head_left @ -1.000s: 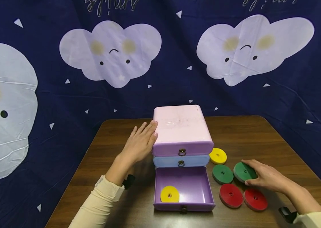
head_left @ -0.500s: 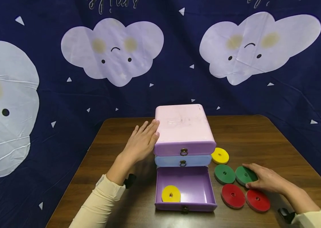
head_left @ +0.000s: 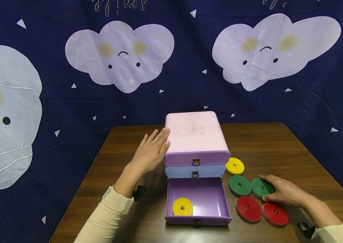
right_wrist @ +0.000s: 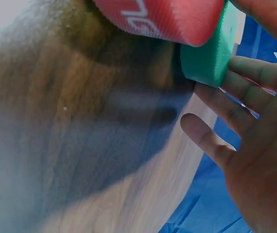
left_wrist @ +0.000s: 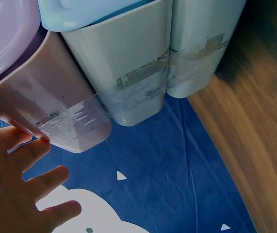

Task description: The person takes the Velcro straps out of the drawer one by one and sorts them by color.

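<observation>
A small drawer cabinet point(head_left: 194, 131) has a pink top and stands on the table. My left hand point(head_left: 150, 152) lies against its left side, fingertips on the top's edge, fingers stretched out. Its lowest drawer point(head_left: 206, 199) is pulled out and has a yellow tape roll point(head_left: 182, 207) inside. On the right, my right hand point(head_left: 287, 190) spans a green tape roll point(head_left: 261, 187) between thumb and fingers. In the right wrist view, fingertips meet that green roll's point(right_wrist: 207, 65) side. Another green tape roll point(head_left: 239, 185) lies beside it.
Two red tape rolls point(head_left: 248, 209) lie nearer the front, one beneath my right thumb's side. A second yellow roll point(head_left: 235, 166) sits by the cabinet's right side. The upper purple drawer point(head_left: 183, 159) and blue drawer point(head_left: 180, 171) are pushed in. Behind the table point(head_left: 259, 141) hangs a cloud-print cloth.
The green roll under my right hand has come down from a raised position to the table beside the other green roll. My left hand stays at the cabinet. The head view shifted slightly.
</observation>
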The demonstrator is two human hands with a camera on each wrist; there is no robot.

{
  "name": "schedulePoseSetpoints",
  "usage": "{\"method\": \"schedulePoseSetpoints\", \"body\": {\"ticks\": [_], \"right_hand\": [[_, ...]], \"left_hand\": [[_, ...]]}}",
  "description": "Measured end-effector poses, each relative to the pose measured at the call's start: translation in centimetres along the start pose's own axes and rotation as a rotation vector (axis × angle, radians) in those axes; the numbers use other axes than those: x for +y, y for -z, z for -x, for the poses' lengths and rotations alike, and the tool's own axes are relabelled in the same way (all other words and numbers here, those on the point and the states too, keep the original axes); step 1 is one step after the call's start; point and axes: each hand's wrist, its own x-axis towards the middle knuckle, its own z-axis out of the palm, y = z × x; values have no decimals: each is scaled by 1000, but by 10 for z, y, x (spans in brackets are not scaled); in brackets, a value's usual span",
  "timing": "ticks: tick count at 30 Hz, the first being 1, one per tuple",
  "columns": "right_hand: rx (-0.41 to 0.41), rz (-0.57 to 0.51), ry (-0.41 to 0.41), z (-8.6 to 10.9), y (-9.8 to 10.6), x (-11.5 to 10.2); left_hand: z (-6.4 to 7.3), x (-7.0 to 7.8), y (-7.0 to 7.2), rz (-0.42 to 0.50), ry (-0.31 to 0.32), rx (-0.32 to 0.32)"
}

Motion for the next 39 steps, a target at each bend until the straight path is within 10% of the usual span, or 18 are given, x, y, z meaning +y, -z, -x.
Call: {"method": "schedulePoseSetpoints", "body": {"ticks": [13,27,39], "right_hand": [[116,-13,52,7,23,-19],[373,198,406,11,45,-103],[353,209,691,-6,32,-169]], "left_hand": [[1,0,1,-2,-3,9],[0,-1,0,-5,-9,1],[1,-1,2,-15,-7,-1]]}}
